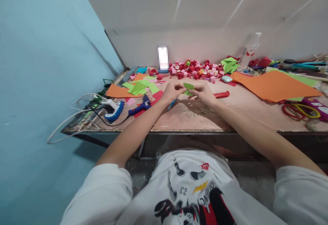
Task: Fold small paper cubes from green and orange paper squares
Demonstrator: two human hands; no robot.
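The fingertips of both hands meet at a small piece of green paper [188, 87], which sits between them just above the middle of the table [246, 115]. The left hand [172, 93] pinches its left edge, thumb and finger brought nearly together, and the right hand [205, 93] pinches the right side the same way; the exact finger contact is too small to make out. The piece looks folded or bent, though its creases are hard to tell.

It should be very light and rather stiff for paper, likely to keep any crease and to crumple or tear if squeezed hard. A gentle pinch at opposite edges, close to a fold, seems the best hold.

Just beside the right hand lies a red handle [222, 95]; a blue strip [171, 105] lies by the left forearm. Farther left are green paper scraps [139, 87] and a blue glue gun [140, 107]. Behind the hands, a heap of small paper cubes [194, 70] spreads beside an upright phone [163, 57]. To the right lies a large orange sheet [276, 85], with a clear bottle [249, 50] behind it.
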